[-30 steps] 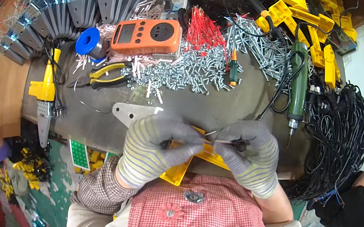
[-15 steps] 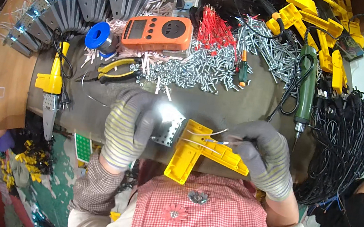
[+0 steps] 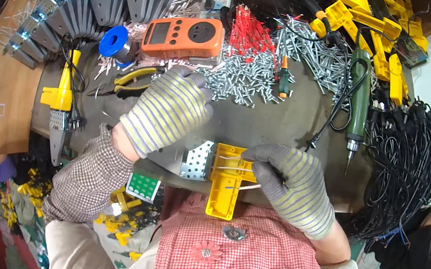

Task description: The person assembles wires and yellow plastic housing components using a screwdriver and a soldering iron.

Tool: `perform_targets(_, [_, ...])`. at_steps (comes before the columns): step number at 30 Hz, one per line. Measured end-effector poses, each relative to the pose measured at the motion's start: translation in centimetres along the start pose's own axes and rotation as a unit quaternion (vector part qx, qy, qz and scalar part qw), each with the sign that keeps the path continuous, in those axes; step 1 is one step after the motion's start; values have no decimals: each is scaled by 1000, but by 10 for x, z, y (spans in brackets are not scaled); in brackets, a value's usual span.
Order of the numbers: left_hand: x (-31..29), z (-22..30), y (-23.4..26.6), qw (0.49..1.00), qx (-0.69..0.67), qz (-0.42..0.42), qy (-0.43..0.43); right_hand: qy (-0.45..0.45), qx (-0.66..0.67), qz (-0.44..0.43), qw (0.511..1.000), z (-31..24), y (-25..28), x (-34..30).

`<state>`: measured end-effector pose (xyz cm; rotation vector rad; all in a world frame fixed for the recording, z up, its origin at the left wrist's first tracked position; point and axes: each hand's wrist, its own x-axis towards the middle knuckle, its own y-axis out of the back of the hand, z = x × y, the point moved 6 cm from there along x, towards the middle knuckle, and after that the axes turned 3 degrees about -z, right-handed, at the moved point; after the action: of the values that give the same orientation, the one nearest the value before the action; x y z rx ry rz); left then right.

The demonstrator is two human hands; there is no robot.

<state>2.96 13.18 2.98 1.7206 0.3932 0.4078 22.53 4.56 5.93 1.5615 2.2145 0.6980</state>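
A yellow T-shaped plastic handle half, its ribbed inside facing up, lies at the table's near edge. My right hand, in a grey and yellow striped glove, grips its right arm between thumb and fingers. Thin white wires cross the handle. Against its left side sits a perforated metal plate with a flat grey blade reaching left. My left hand, gloved alike, is over the near edge of the small nuts and screws, beside the yellow-handled pliers. Its fingers curl downward, the tips hidden.
An orange meter, a blue solder spool and red wire pieces stand behind. A green electric screwdriver and black cords lie right. At left are a finished-looking yellow tool and stacked grey blades.
My left hand has left the metal plate and moved up and away to the nuts and screws. The yellow handle has turned more upright, and my right hand has shifted slightly left onto it.
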Motion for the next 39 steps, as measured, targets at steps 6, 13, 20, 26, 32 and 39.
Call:
perform_targets(6, [-20, 19, 29, 898, -368, 167, 175, -17, 56, 50, 997, 1, -2, -3])
perform_targets(13, [-30, 61, 17, 662, -661, 258, 241, -21, 15, 35, 999, -3, 4, 3])
perform_targets(20, [-30, 59, 18, 698, -635, 238, 230, 30, -71, 40, 996, -4, 0, 3])
perform_targets(26, [-26, 58, 26, 712, -622, 211, 246, 81, 70, 26, 994, 2, 2, 1])
perform_targets(32, [-17, 62, 16, 675, -697, 127, 208, 86, 148, -66, 983, 8, -9, -1])
perform_targets(39, [-8, 61, 35, 741, -642, 76, 183, 55, 148, -60, 986, 12, 1, -7])
